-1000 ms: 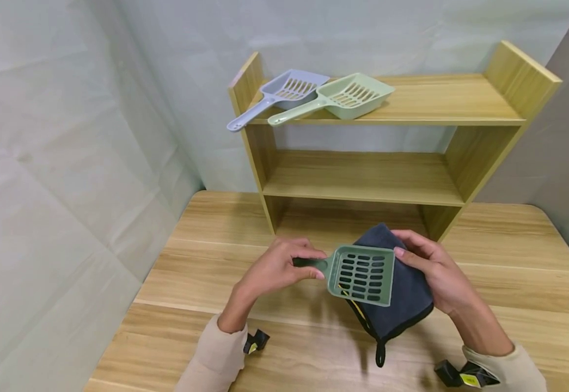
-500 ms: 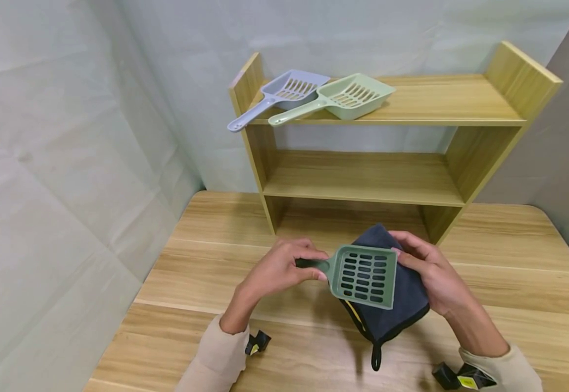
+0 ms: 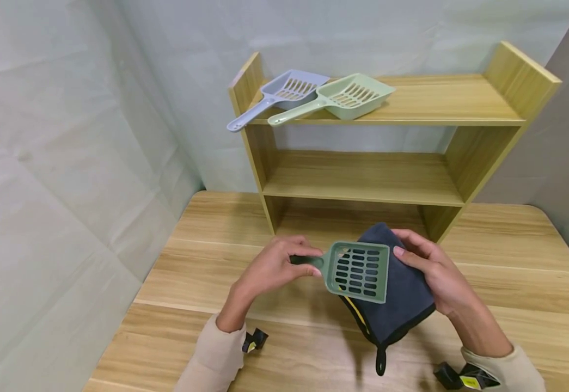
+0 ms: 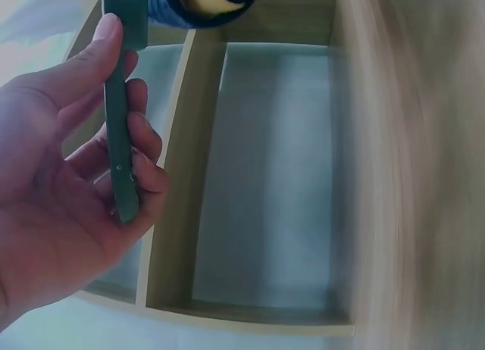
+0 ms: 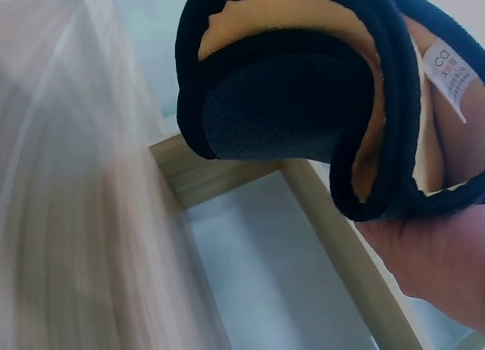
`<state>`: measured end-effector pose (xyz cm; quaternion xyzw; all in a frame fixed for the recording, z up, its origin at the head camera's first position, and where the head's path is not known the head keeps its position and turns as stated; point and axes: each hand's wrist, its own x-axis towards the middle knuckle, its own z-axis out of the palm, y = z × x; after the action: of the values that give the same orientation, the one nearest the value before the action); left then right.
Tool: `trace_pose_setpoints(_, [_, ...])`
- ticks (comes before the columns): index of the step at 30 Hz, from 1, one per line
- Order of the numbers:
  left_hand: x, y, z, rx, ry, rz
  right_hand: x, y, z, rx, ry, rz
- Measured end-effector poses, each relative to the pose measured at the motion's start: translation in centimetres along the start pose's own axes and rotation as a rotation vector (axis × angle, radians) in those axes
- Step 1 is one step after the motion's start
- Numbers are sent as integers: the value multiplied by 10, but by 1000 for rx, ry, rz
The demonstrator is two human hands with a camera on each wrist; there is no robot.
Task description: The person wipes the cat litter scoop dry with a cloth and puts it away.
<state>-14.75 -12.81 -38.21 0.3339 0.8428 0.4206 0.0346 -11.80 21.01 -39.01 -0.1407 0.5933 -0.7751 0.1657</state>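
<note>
My left hand (image 3: 276, 267) grips the handle of a dark green litter scoop (image 3: 384, 272), its slotted pan facing up above the table. In the left wrist view the scoop's handle (image 4: 120, 149) lies along the curled fingers. Behind and below the pan is a folded dark blue cloth (image 3: 404, 294) with black edging, a yellow inner side and a hanging loop. My right hand (image 3: 436, 272) holds this cloth by its right side, thumb on top near the pan's far rim. Seen from the right wrist, the cloth (image 5: 280, 100) is folded over in layers, with a white label sticking out.
A wooden shelf unit (image 3: 362, 174) stands at the back of the wooden table (image 3: 206, 250). On its top board lie a lavender scoop (image 3: 294, 90) and a pale green scoop (image 3: 358, 95), handles jutting past the front edge. A pale sheet (image 3: 78, 163) hangs at the left.
The dark green scoop has shifted slightly left and up, away from the right thumb. The cloth has moved a little to the right, showing more of its surface beside the pan.
</note>
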Motion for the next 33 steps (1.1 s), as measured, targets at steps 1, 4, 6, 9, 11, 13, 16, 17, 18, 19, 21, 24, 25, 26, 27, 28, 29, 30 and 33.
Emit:
trace_pose_setpoints(1, [0, -1, -1, 6, 3, -6, -1, -2, -1, 3, -1, 2])
trace_pose_setpoints(4, [-1, -2, -4, 18, 17, -23, -3, -5, -4, 24, -7, 7])
trace_pose_setpoints(6, [-1, -2, -5, 20, 29, -28, -3, -6, -5, 42, -15, 8])
trace_pose_setpoints(9, [-1, -3, -7, 20, 42, -37, -3, -6, -5, 80, -28, 15])
trace_pose_setpoints(11, [-1, -2, -7, 27, 50, -32, -2, -6, -5, 107, -34, 21])
trace_pose_setpoints(13, [-1, -2, -6, 42, 57, -24, -1, -4, -3, 131, -35, 24])
trace_pose_setpoints(16, [0, -2, -3, 51, 64, 0, 1, 0, -1, 146, -40, 25])
trace_pose_setpoints(17, [0, -2, -2, 52, 64, 8, 2, 1, 0, 146, -43, 24])
trace_pose_setpoints(18, [0, -1, -1, 52, 64, 11, 3, 3, 1, 146, -47, 24])
trace_pose_setpoints(19, [1, -1, 0, 49, 62, 12, 3, 5, 2, 145, -52, 25])
trace_pose_setpoints(21, [1, 0, 2, 43, 63, 11, 5, 7, 4, 142, -56, 23])
trace_pose_setpoints(24, [2, 1, 5, 34, 62, 14, 5, 10, 6, 144, -65, 7])
trace_pose_setpoints(25, [2, 2, 5, 31, 61, 18, 5, 11, 6, 146, -72, -1])
trace_pose_setpoints(26, [2, 2, 6, 29, 61, 22, 5, 12, 6, 146, -79, -10])
trace_pose_setpoints(27, [2, 3, 7, 25, 61, 26, 5, 13, 7, 147, -88, -18])
trace_pose_setpoints(28, [3, 3, 8, 23, 60, 31, 5, 14, 7, 149, -97, -23])
trace_pose_setpoints(29, [3, 4, 8, 23, 60, 37, 6, 14, 7, 149, -105, -28])
trace_pose_setpoints(30, [3, 4, 9, 22, 60, 41, 6, 15, 7, 148, -111, -31])
trace_pose_setpoints(33, [3, 4, 10, 16, 60, 45, 6, 16, 7, 130, -105, -33])
